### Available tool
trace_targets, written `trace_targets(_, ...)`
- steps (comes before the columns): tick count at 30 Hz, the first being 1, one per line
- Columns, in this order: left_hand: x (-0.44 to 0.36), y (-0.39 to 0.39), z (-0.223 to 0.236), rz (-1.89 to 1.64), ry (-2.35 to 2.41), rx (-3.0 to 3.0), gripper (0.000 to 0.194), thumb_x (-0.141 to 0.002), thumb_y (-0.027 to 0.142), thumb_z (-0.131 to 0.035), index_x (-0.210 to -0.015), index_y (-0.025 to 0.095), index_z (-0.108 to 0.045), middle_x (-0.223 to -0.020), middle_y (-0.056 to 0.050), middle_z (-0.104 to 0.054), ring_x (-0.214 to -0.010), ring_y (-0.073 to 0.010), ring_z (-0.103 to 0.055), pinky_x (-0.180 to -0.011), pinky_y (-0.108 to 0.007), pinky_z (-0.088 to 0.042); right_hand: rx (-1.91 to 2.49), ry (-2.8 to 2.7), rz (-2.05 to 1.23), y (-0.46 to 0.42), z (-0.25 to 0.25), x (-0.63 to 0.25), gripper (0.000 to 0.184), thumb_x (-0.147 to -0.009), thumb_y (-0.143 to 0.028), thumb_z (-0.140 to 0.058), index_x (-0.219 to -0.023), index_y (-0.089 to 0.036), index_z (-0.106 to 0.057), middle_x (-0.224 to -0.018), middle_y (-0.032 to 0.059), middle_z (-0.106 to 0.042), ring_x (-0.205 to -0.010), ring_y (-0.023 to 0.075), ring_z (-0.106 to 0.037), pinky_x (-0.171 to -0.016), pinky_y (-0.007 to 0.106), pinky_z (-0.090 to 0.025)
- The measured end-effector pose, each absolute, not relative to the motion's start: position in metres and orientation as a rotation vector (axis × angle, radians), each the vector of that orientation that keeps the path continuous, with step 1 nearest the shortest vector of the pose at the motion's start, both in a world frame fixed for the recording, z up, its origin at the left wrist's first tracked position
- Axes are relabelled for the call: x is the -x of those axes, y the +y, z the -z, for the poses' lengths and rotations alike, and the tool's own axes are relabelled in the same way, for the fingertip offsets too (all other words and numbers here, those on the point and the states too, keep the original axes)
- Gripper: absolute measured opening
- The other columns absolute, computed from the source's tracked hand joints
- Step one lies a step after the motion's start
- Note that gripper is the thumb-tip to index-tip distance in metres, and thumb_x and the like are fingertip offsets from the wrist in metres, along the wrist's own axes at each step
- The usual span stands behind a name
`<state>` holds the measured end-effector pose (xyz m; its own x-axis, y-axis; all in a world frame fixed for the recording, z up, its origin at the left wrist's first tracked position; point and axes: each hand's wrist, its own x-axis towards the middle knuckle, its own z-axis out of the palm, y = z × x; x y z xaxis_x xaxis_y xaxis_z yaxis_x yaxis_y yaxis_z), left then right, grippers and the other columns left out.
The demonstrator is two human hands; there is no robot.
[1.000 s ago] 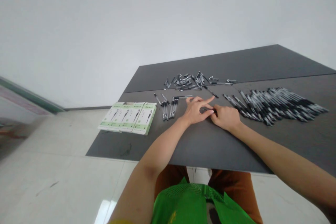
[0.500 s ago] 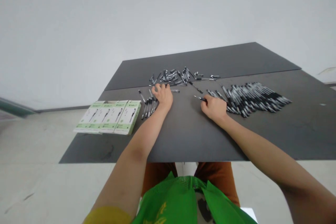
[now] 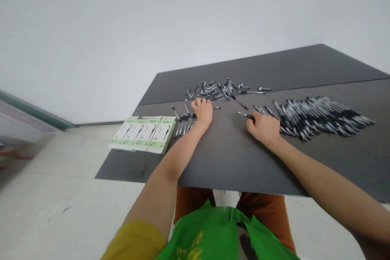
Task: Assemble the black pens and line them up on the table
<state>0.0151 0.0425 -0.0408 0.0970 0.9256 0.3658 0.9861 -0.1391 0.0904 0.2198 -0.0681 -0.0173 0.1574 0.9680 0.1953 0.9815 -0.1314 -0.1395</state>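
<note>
My right hand [image 3: 264, 126] is closed around a pen [image 3: 246, 115], its bare metal tip pointing left over the dark table. Just right of that hand, a broad pile of clear pens with black caps and grips [image 3: 323, 115] lies in slanting rows. My left hand [image 3: 203, 111] rests low over the table with curled fingers; what they hold, if anything, is hidden. Beside its wrist a short row of pens [image 3: 183, 125] lies partly covered by the arm. Beyond the left hand is a loose heap of pens and pen parts [image 3: 210, 88].
Several white and green pen boxes [image 3: 158, 136] lie side by side at the table's left edge. A seam crosses the dark table [image 3: 225, 158] from left to right. Behind it stands a pale wall [image 3: 195, 20].
The whole view has swung a little to the left, so everything on the table appears farther right. Both hands stay at about the same places, and the right one keeps the pen.
</note>
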Motion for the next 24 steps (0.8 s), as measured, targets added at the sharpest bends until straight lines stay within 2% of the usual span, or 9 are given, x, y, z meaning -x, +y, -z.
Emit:
trace_targets(4, -0.012, 0.043, 0.042, 0.555, -2.000, 2.207, 0.031, -0.100, 0.029, -0.040, -0.108, 0.024, -0.069, -0.119, -0.010, -0.064, -0.120, -0.0290, -0.043, -0.103, -0.050, -0.024, 2.221, -1.871, 0.080, -0.069, 0.015, -0.220, 0.034, -0.088, -0.033, -0.042, -0.099, -0.019, -0.071, -0.082, 0.0123, -0.071, -0.078, 0.0266, -0.066, -0.065, 0.030, -0.036)
trace_targets(7, -0.011, 0.046, 0.045, 0.573, -2.073, 2.214, 0.031, -0.099, 0.032, -0.041, -0.109, 0.024, -0.069, -0.121, -0.012, -0.062, -0.117, -0.0299, -0.046, -0.099, -0.049, -0.027, 2.236, -1.887, 0.062, -0.069, 0.013, -0.221, 0.034, -0.090, -0.033, -0.040, -0.097, -0.020, -0.070, -0.082, 0.0108, -0.072, -0.078, 0.0260, -0.067, -0.064, 0.029, -0.036)
trace_targets(11, -0.011, 0.053, 0.039, 0.558, -2.038, 2.308, 0.031, -0.097, 0.024, -0.041, -0.107, 0.024, -0.070, -0.117, -0.012, -0.065, -0.114, -0.0292, -0.049, -0.097, -0.048, -0.027, 2.253, -1.921, 0.061, -0.069, 0.013, -0.223, 0.035, -0.091, -0.032, -0.039, -0.098, -0.020, -0.070, -0.084, 0.0107, -0.072, -0.080, 0.0244, -0.068, -0.065, 0.028, -0.037)
trace_targets(16, -0.018, 0.070, 0.010, 0.322, -1.867, 2.457, 0.023, -0.086, 0.013, -0.054, -0.085, 0.021, -0.076, -0.095, -0.013, -0.071, -0.111, -0.0321, -0.052, -0.101, -0.053, -0.022, 2.272, -1.943, 0.048, -0.068, 0.015, -0.222, 0.036, -0.090, -0.031, -0.039, -0.101, -0.019, -0.071, -0.086, 0.0124, -0.072, -0.081, 0.0254, -0.068, -0.066, 0.029, -0.038)
trace_targets(19, -0.023, 0.080, 0.001, 0.249, -1.801, 2.541, 0.025, -0.082, 0.006, -0.056, -0.073, 0.020, -0.075, -0.083, -0.011, -0.071, -0.106, -0.0308, -0.055, -0.103, -0.054, -0.020, 2.277, -1.928, 0.028, -0.067, 0.016, -0.222, 0.037, -0.091, -0.033, -0.040, -0.102, -0.019, -0.071, -0.087, 0.0131, -0.072, -0.082, 0.0258, -0.068, -0.068, 0.030, -0.040)
trace_targets(22, -0.025, 0.082, 0.002, 0.344, -1.758, 2.568, 0.028, -0.080, 0.001, -0.056, -0.066, 0.017, -0.074, -0.077, -0.012, -0.070, -0.109, -0.0315, -0.053, -0.106, -0.054, -0.017, 2.283, -1.908, 0.025, -0.067, 0.015, -0.223, 0.037, -0.091, -0.033, -0.039, -0.104, -0.018, -0.071, -0.087, 0.0134, -0.072, -0.082, 0.0264, -0.068, -0.067, 0.030, -0.040)
trace_targets(24, -0.023, 0.081, 0.005, 0.429, -1.720, 2.547, 0.028, -0.080, 0.000, -0.055, -0.069, 0.017, -0.074, -0.078, -0.013, -0.070, -0.115, -0.0324, -0.051, -0.109, -0.055, -0.015, 2.285, -1.906, 0.042, -0.067, 0.014, -0.225, 0.038, -0.091, -0.033, -0.038, -0.103, -0.018, -0.071, -0.087, 0.0137, -0.072, -0.082, 0.0274, -0.068, -0.066, 0.030, -0.040)
